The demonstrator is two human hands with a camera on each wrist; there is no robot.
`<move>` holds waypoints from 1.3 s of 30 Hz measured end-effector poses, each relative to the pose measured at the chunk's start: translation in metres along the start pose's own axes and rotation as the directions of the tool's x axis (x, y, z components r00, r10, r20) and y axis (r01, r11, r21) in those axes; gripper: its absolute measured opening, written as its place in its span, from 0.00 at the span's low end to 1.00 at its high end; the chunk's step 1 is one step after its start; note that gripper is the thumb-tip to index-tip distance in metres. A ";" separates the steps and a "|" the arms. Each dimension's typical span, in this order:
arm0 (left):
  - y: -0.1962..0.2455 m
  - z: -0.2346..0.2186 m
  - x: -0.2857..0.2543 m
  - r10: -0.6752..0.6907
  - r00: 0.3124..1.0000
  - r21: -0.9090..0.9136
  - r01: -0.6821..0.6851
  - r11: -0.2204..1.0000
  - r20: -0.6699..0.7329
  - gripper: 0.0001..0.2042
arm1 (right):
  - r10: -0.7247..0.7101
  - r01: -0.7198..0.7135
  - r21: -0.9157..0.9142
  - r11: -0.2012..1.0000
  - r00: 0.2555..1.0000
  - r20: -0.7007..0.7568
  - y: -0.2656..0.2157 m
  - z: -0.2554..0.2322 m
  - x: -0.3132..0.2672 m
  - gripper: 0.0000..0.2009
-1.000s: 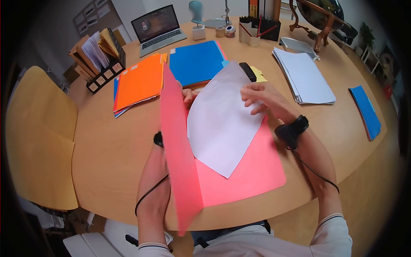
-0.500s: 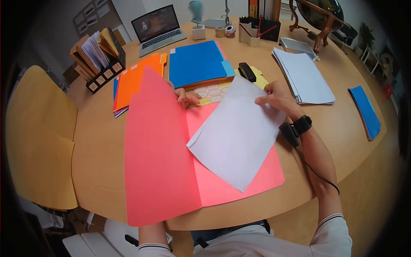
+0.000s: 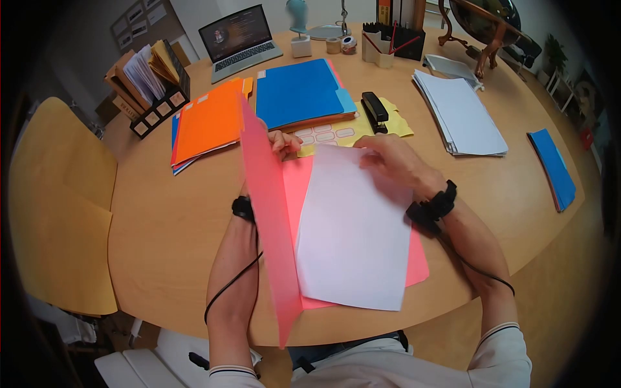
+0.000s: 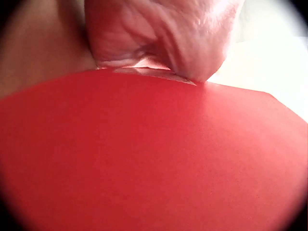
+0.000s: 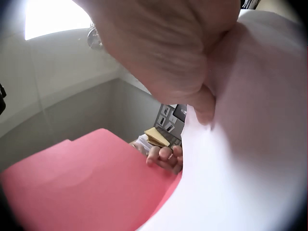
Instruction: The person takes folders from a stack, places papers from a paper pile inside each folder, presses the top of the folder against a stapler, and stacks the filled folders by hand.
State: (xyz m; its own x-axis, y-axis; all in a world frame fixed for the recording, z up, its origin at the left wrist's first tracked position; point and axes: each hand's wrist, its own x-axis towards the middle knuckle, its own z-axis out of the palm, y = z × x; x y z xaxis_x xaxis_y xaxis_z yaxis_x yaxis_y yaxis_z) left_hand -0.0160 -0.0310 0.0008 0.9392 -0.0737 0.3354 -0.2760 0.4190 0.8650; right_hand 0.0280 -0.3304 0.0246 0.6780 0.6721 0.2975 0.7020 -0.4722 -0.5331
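Observation:
A pink folder (image 3: 268, 220) is spread on the table, its left cover raised nearly upright. My left hand (image 3: 283, 143) reaches round the far end of that cover; its loosely bent fingers show past the edge, while the forearm lies along the outer side. In the left wrist view, the palm (image 4: 163, 33) touches the cover's edge. White paper (image 3: 352, 233) lies over the folder's right half. At its top edge my right hand (image 3: 401, 161) pinches it, with a fingertip pressed on the sheet in the right wrist view.
Beyond the folder are a yellow label sheet (image 3: 323, 132), a black stapler (image 3: 374, 111) and a blue folder stack (image 3: 297, 94). Orange folders (image 3: 210, 123) lie left. White papers (image 3: 459, 113) and a blue folder (image 3: 551, 169) lie right. A laptop (image 3: 239, 42) stands behind.
The white paper has swung from a slant to nearly straight over the folder's right half. The pink cover dipped leftward, then rose upright again. My right hand has moved left along the paper's top.

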 end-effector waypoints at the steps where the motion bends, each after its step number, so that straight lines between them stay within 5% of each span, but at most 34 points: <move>1: -0.002 -0.003 0.000 -0.001 1.000 0.001 0.001 1.000 0.000 0.23 | 0.000 0.000 0.001 1.000 1.000 0.000 -0.005 0.004 0.000 0.13; 3: -0.006 -0.006 0.000 -0.032 0.999 -0.119 0.031 0.992 -0.012 0.11 | -0.100 0.090 -0.080 0.993 0.987 -0.124 -0.012 0.009 0.002 0.14; 7: -0.002 0.004 -0.001 -0.082 0.996 -0.171 0.076 0.982 -0.031 0.12 | -0.178 0.192 0.028 0.981 0.947 -0.269 -0.019 0.010 0.007 0.15; 10: -0.002 0.006 -0.003 -0.008 0.997 -0.011 0.007 1.000 -0.072 0.23 | -0.203 0.176 -0.102 0.979 0.897 -0.394 -0.012 -0.001 0.008 0.17; 12: -0.011 -0.013 0.002 0.128 0.989 -0.040 -0.125 0.991 0.074 0.22 | -0.019 0.017 0.074 0.997 0.999 0.030 -0.014 -0.026 0.005 0.18; 16: -0.010 -0.007 -0.002 0.091 0.996 -0.070 -0.091 0.993 -0.006 0.21 | -0.030 0.063 -0.060 0.996 0.899 0.437 -0.026 -0.045 -0.004 0.28; 19: -0.007 -0.004 -0.002 0.022 0.998 -0.169 -0.031 0.985 -0.059 0.22 | 0.076 0.034 -0.257 0.966 0.912 0.403 -0.033 -0.033 -0.002 0.33; 26: -0.022 -0.026 0.002 0.096 0.993 -0.090 -0.089 0.992 0.073 0.20 | 0.145 -0.036 -0.373 0.927 0.953 0.267 -0.025 -0.014 0.000 0.33; 28: -0.025 -0.037 0.002 0.061 0.996 -0.077 -0.057 0.995 0.057 0.19 | 0.223 -0.155 -0.271 0.950 0.945 0.240 -0.019 -0.013 0.001 0.28; 31: -0.026 -0.049 0.012 0.031 0.976 -0.153 0.003 0.988 0.216 0.09 | 0.213 -0.189 -0.165 0.968 0.966 0.146 -0.011 -0.011 0.000 0.24; 33: -0.030 -0.050 0.017 0.181 0.924 -0.174 -0.128 0.976 0.338 0.12 | 0.218 -0.212 -0.095 0.973 0.973 0.068 -0.008 -0.005 0.000 0.26; 37: -0.039 -0.055 0.016 0.181 0.975 -0.021 -0.180 0.983 0.131 0.19 | 0.288 -0.289 -0.012 0.957 0.957 -0.032 -0.017 -0.003 0.002 0.31; 39: -0.041 -0.059 0.021 0.064 0.992 -0.115 -0.051 0.992 0.112 0.20 | 0.271 -0.270 0.032 0.962 0.962 -0.036 -0.016 -0.001 0.003 0.32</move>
State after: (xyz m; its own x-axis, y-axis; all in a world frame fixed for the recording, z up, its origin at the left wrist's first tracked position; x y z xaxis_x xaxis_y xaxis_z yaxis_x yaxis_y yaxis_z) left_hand 0.0267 0.0042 -0.0497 0.8907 -0.1480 0.4298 -0.2980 0.5237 0.7981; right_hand 0.0184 -0.3212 0.0346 0.8505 0.4977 0.1699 0.4853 -0.6181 -0.6184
